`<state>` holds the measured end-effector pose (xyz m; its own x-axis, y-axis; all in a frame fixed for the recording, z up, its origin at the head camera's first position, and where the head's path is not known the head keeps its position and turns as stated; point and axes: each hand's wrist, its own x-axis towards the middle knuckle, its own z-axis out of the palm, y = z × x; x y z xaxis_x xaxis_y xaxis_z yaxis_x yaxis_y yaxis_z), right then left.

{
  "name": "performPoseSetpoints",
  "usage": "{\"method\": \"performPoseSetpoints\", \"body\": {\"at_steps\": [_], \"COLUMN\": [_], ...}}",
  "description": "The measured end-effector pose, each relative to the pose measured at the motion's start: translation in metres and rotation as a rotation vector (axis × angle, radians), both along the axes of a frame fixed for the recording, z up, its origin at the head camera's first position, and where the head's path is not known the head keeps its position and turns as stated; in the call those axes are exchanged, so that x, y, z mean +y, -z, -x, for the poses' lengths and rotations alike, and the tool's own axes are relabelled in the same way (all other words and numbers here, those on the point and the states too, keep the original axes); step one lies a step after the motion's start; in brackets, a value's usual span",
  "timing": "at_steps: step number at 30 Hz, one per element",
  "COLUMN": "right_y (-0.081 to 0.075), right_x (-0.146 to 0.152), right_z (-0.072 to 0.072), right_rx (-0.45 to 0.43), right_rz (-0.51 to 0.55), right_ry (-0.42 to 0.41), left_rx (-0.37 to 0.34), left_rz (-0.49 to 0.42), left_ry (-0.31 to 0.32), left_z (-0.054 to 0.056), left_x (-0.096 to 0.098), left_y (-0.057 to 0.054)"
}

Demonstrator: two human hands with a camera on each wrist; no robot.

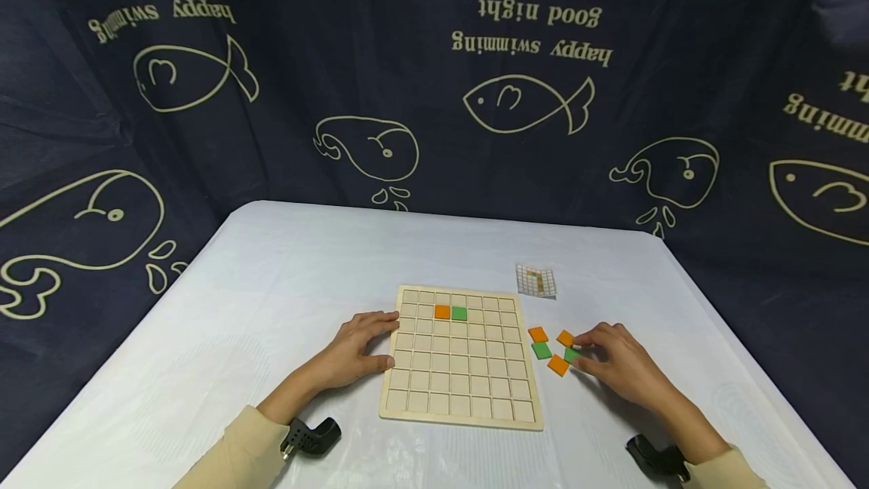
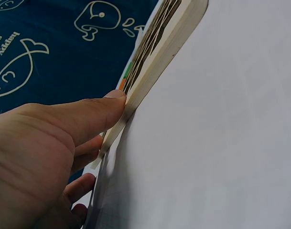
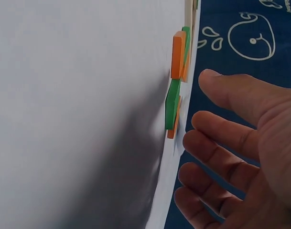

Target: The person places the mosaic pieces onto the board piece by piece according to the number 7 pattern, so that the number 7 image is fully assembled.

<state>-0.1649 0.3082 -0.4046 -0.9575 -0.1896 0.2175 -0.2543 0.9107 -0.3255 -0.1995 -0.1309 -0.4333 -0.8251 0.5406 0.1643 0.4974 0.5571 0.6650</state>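
Observation:
A wooden grid board (image 1: 449, 362) lies on the table, with an orange tile (image 1: 442, 312) and a green tile (image 1: 459, 313) side by side in an upper row. At its left edge, my left hand (image 1: 351, 347) touches the rim with its thumb and fingertips, the fingers fairly straight. To the right of the board, my right hand (image 1: 619, 362) hovers over a small group of loose tiles, nearest a green tile (image 3: 172, 105). In the right wrist view its thumb and fingers stand apart with nothing between them. Other loose tiles are orange (image 1: 558, 365) and green (image 1: 541, 351).
A small printed card (image 1: 536, 281) with a grid and coloured squares lies beyond the board's upper right corner. White cloth (image 1: 326, 247) covers the table. A dark curtain (image 1: 434, 172) with fish and whale drawings hangs behind it.

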Motion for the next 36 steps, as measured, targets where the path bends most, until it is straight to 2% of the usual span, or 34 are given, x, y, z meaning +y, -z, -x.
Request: {"method": "performPoseSetpoints", "body": {"at_steps": [13, 24, 36], "right_y": [0.003, 0.003, 0.005], "right_x": [0.003, -0.009, -0.016], "right_z": [0.0, -0.005, -0.003], "right_rx": [-0.034, -0.082, -0.025], "right_rz": [-0.003, -0.02, -0.075], "right_ry": [0.022, -0.047, -0.111], "left_rx": [0.0, 0.014, 0.048], "left_rz": [-0.004, -0.014, -0.01], "left_ry": [0.003, 0.007, 0.014], "left_z": [-0.001, 0.0, 0.0], "left_x": [0.0, 0.0, 0.0], "left_y": [0.0, -0.001, 0.002]}}
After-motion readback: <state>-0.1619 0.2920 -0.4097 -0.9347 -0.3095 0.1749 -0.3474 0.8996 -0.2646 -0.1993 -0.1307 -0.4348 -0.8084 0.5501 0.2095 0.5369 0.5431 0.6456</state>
